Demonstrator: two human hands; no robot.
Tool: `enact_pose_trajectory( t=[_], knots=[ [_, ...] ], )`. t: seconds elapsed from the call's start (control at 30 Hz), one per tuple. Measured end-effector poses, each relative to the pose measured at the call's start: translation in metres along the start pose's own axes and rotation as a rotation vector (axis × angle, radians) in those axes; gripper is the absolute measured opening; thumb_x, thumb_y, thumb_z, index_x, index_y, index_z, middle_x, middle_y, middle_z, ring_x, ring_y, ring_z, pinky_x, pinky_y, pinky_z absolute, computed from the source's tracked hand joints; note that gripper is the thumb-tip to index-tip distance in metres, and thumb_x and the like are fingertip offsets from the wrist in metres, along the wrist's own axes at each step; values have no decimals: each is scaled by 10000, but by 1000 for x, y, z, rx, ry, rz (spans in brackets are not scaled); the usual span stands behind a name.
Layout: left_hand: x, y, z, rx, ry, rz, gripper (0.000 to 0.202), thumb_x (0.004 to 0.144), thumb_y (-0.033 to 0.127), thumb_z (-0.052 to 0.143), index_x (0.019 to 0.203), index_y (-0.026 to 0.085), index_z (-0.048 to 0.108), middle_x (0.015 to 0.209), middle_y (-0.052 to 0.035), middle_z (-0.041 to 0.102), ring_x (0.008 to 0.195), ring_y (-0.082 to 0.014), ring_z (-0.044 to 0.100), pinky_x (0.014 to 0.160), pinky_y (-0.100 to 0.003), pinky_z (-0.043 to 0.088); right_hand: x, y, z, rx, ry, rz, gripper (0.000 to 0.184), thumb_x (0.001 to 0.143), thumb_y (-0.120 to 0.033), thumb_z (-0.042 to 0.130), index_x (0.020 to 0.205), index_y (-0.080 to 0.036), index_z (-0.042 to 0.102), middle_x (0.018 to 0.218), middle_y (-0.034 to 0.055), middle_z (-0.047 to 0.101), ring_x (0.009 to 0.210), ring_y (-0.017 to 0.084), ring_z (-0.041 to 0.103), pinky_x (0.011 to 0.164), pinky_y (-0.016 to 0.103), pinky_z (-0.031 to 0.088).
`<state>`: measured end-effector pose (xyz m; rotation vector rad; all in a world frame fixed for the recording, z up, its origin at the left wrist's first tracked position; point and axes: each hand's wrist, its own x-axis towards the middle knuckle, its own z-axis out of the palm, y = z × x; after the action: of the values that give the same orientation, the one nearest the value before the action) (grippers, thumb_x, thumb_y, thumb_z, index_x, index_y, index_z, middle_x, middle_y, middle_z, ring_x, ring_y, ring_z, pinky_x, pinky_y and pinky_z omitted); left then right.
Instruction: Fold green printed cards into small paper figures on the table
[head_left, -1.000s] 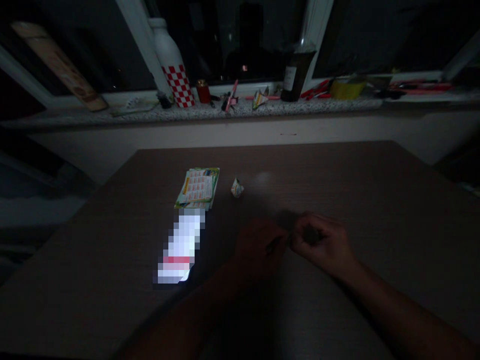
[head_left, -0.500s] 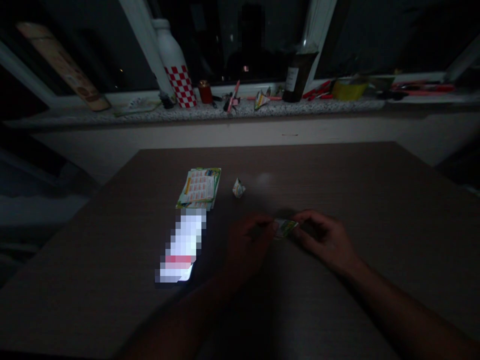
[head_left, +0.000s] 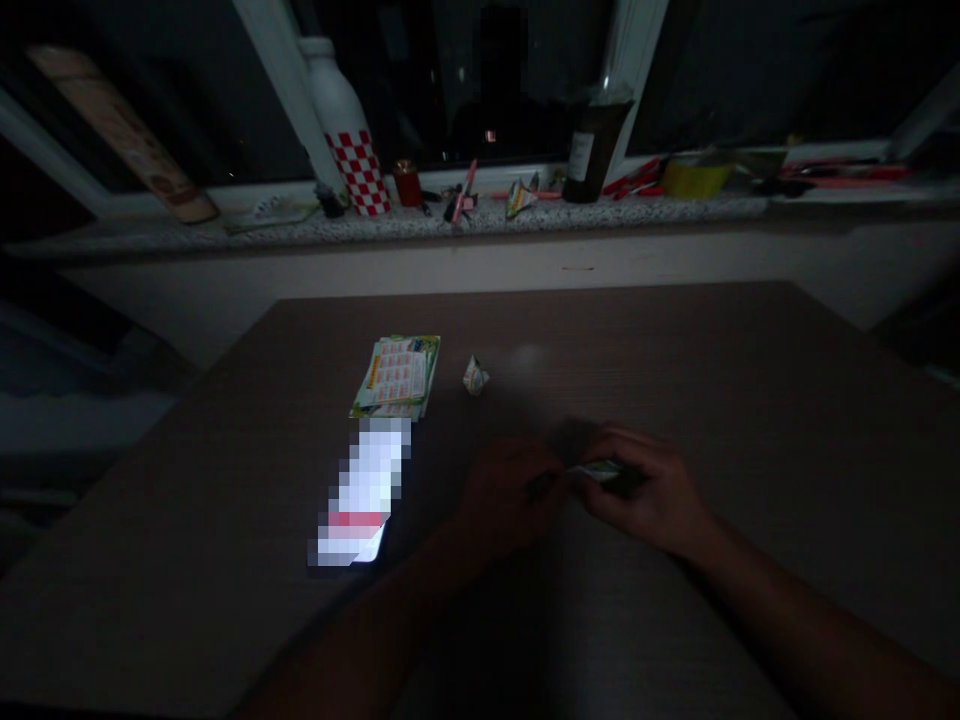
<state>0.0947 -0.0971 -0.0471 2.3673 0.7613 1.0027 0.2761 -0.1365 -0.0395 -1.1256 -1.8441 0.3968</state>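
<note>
A small piece of folded printed paper point(head_left: 600, 470), green and white, is held above the table between my two hands. My right hand point(head_left: 649, 490) has its fingers curled and closed around it. From the left, my left hand point(head_left: 510, 495) pinches at the paper's near tip; its fingers are dark and in shadow. Beyond my hands, a little folded paper shape point(head_left: 475, 376) with pointed tips stands on the table. To its left lies a stack of printed paper sheets point(head_left: 397, 375), white with green edges.
A lit phone point(head_left: 364, 495) lies left of my hands, its screen blurred out. On the windowsill point(head_left: 465, 228) stand a red-and-white checked bottle point(head_left: 356, 165), a small red jar point(head_left: 408, 184), a dark pot point(head_left: 592, 155), another folded paper piece point(head_left: 520, 198) and a yellow object point(head_left: 696, 178).
The paper has shifted right and slightly down, deeper into my right hand, and shows less of its face. My left hand has followed to the right. The stack, phone and folded shape stay put.
</note>
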Motion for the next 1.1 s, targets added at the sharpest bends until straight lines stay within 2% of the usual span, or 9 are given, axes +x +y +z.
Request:
enact_pose_trajectory(
  t=[0.17,0.3,0.5,0.7,0.8,0.9,1.03,1.1],
  knots=[
    [0,1,-2,41,-23,101,155,859,221,511,795,159,638,741,-40,666,713,-147,595,681,-274,449,0,0,0,-74,-22,-66,63,712,-154,627,731,-201,589,641,3,573,619,156,555,610,298,434],
    [1,4,-3,91,12,171,136,853,199,511,829,161,639,776,-48,672,737,-152,593,695,-279,443,1,-2,-1,-104,16,-75,59,718,-163,608,690,-202,573,598,-10,544,578,143,528,584,288,417],
    [1,3,-6,116,63,175,140,853,189,501,857,162,638,786,-52,672,736,-150,596,697,-282,446,4,0,-8,-133,88,28,124,696,-163,610,603,-206,540,556,-17,544,512,127,504,520,257,394],
    [1,4,-10,77,73,147,120,842,185,522,838,161,639,783,-52,674,724,-153,587,682,-288,447,1,10,-16,-115,104,157,78,700,-171,605,627,-198,596,580,-15,604,533,133,555,528,251,421],
    [1,6,-15,12,92,68,115,841,191,535,810,155,641,773,-51,663,722,-150,584,672,-281,455,-1,17,-22,-67,123,242,67,716,-173,597,668,-194,639,621,-3,643,572,147,594,550,259,446],
    [0,5,-18,-91,127,-92,129,847,232,550,791,166,646,753,-28,648,699,-135,584,648,-261,459,-2,22,-25,17,166,311,71,739,-193,602,695,-193,657,655,10,669,616,162,624,598,275,478],
    [0,0,-12,-293,173,-340,161,833,299,580,764,174,655,694,8,631,646,-122,566,589,-234,439,0,19,-20,302,162,385,152,782,-293,607,851,-184,687,801,53,717,717,184,659,623,275,507],
    [0,-3,-7,-390,169,-438,182,821,311,589,728,165,646,663,11,620,633,-124,561,577,-232,439,1,16,-15,439,127,444,187,750,-328,663,857,-175,685,767,55,720,657,172,653,574,257,502]
  ],
)
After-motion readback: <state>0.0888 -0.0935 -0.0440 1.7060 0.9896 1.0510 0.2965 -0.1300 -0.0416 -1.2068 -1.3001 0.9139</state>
